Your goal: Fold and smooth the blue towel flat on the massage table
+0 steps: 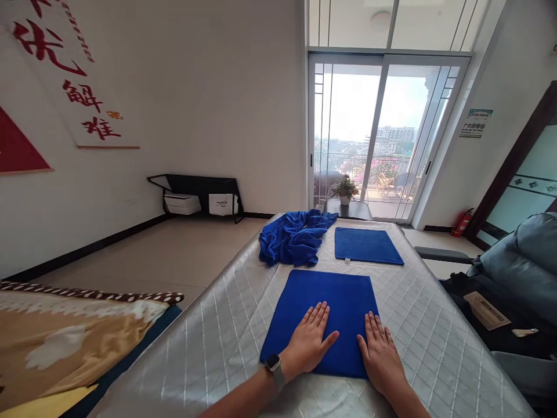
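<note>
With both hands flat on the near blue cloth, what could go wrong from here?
The near blue cloth might slide or wrinkle on the shiny quilted cover if the hands push unevenly. The watch on the left wrist, close to a corner of that cloth, could snag it. The right hand, at its right edge, might fold that edge.

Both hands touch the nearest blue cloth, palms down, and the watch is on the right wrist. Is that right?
Not quite: the head view shows the watch at the wrist of the left hand, not the right hand. Both do touch the nearest blue cloth, palms down.
</note>
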### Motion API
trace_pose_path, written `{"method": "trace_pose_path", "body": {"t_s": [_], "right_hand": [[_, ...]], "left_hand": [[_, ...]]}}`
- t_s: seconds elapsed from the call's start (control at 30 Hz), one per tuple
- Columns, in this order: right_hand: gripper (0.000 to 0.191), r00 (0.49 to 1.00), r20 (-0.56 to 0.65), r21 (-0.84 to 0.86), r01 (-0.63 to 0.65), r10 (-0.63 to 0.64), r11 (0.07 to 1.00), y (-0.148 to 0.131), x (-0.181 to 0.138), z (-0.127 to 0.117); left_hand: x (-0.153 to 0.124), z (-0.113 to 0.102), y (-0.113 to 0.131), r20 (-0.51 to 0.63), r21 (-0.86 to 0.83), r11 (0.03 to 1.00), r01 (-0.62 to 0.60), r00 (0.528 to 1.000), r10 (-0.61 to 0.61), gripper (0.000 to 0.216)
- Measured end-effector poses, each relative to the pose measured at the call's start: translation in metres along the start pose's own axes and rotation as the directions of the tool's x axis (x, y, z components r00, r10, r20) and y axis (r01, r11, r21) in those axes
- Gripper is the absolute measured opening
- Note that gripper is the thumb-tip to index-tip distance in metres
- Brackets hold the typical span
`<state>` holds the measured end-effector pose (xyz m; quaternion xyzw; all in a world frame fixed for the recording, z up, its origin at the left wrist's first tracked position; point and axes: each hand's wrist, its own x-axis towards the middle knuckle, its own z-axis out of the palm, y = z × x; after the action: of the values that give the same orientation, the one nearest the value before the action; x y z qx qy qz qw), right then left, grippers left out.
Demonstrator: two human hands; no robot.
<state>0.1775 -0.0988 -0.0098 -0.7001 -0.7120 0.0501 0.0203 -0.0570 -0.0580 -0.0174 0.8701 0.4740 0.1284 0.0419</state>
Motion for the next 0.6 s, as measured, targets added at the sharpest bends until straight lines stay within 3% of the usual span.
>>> {"method": "trace_pose_path", "body": {"t_s": [0.13,0.23,0.33,0.6], "right_hand": [[0.069,1.000,-0.014,0.016,0.001,-0.001,1.000,0.001,0.001,0.005],[0.069,0.999,-0.041,0.028,-0.001,0.003,1.000,0.003,0.001,0.010],[0.070,0.999,-0.047,0.021,0.003,-0.002,1.000,0.004,0.001,0.013],[0.070,0.999,-0.038,-0.002,0.014,-0.014,1.000,0.008,-0.002,0.008]], "left_hand": [[-0.048,-0.001,-0.046,-0.028,0.085,0.990,0.113,0.993,-0.111,0.073],[-0.075,-0.003,-0.063,-0.010,0.099,0.981,0.167,0.986,-0.166,0.074],[-0.085,-0.006,-0.064,0.004,0.089,0.979,0.181,0.983,-0.182,0.076],[-0.082,-0.007,-0.058,-0.020,0.054,0.979,0.197,0.980,-0.196,0.078]]}}
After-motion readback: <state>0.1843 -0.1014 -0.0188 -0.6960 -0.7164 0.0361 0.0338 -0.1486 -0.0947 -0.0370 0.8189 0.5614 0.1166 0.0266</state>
